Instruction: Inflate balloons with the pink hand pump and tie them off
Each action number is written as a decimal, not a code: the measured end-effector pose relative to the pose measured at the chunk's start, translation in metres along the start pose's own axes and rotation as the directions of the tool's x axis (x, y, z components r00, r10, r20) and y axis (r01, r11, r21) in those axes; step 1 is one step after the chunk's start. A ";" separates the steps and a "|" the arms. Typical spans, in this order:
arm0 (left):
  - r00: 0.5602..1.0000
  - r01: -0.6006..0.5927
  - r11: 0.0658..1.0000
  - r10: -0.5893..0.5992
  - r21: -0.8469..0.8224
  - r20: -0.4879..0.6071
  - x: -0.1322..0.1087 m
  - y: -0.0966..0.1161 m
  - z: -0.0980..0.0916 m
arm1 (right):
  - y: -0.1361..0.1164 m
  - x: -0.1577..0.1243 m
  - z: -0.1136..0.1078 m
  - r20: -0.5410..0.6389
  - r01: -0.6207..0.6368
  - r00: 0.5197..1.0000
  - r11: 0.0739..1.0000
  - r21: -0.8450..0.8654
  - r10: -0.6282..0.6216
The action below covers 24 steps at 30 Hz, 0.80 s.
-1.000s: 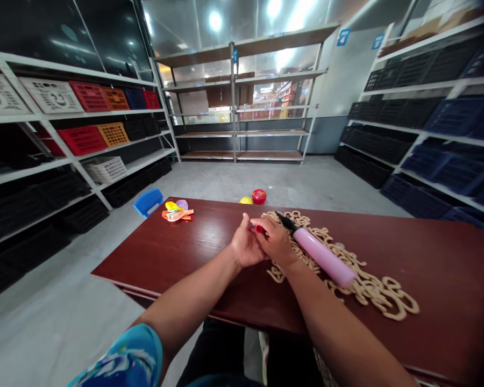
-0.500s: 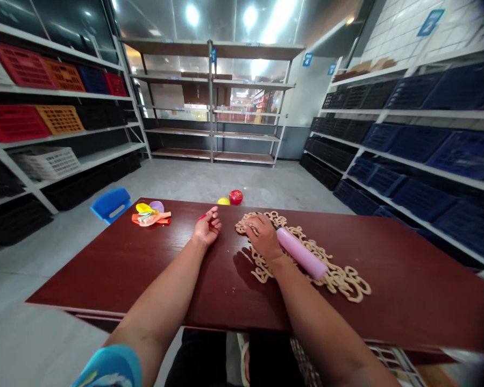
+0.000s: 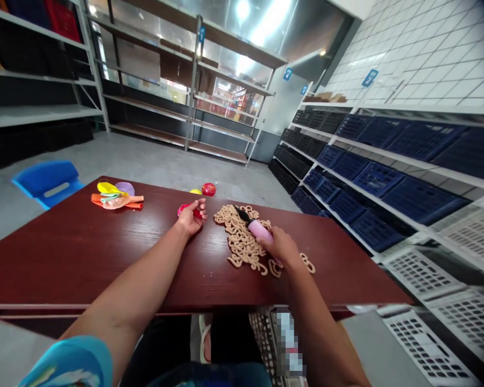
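Observation:
My left hand (image 3: 191, 216) rests on the dark red table (image 3: 84, 252) with its fingers curled round a small red balloon (image 3: 184, 208). My right hand (image 3: 281, 246) grips the rear end of a pink hand pump (image 3: 258, 229), whose black nozzle points away from me. The pump lies on a tangled heap of beige looped cord (image 3: 242, 242). A small pile of flat balloons (image 3: 116, 195), yellow, purple and orange, lies at the table's far left.
A blue chair (image 3: 47, 181) stands left of the table. A red ball (image 3: 208, 189) and a yellow one (image 3: 196, 191) lie on the floor beyond the table. Shelves with blue crates (image 3: 387, 161) line the right wall. White baskets (image 3: 435, 279) stand lower right.
My hands have come apart: the left stayed with the red balloon, the right slid back along the pump to its rear end. The view has swung to the right.

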<state>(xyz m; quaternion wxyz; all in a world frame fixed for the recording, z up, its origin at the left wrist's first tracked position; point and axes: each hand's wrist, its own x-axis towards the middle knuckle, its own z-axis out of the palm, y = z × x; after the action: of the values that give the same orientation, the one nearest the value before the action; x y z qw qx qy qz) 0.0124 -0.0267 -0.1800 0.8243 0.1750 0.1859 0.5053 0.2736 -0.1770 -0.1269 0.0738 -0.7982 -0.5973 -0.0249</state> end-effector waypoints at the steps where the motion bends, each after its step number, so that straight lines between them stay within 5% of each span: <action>1: 1.000 0.007 1.000 -0.007 -0.001 -0.003 0.000 0.000 0.000 | 0.003 -0.005 0.003 0.010 0.004 1.000 1.000 -0.007 -0.004; 6: 1.000 -0.012 0.998 0.011 -0.068 -0.008 -0.004 0.000 0.003 | 0.004 -0.023 0.011 -0.100 0.040 0.994 0.999 0.020 -0.038; 11: 0.995 -0.045 0.984 0.028 -0.173 -0.099 -0.004 0.002 0.005 | -0.007 -0.048 0.007 -0.311 0.316 0.909 0.946 0.079 -0.277; 17: 0.994 -0.078 0.963 0.055 -0.257 -0.095 -0.005 0.002 0.009 | -0.020 -0.064 0.008 -0.339 0.452 0.843 0.892 0.024 -0.418; 24: 0.993 -0.109 0.970 0.097 -0.218 -0.065 -0.008 0.003 0.014 | -0.024 -0.058 0.010 -0.324 0.455 0.836 0.890 -0.043 -0.443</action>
<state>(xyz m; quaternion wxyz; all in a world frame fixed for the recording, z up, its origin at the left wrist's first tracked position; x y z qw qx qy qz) 0.0138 -0.0344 -0.1653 0.8059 0.0781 0.1412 0.5696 0.2339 -0.2238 -0.1424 0.1778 -0.6192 -0.7475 -0.1620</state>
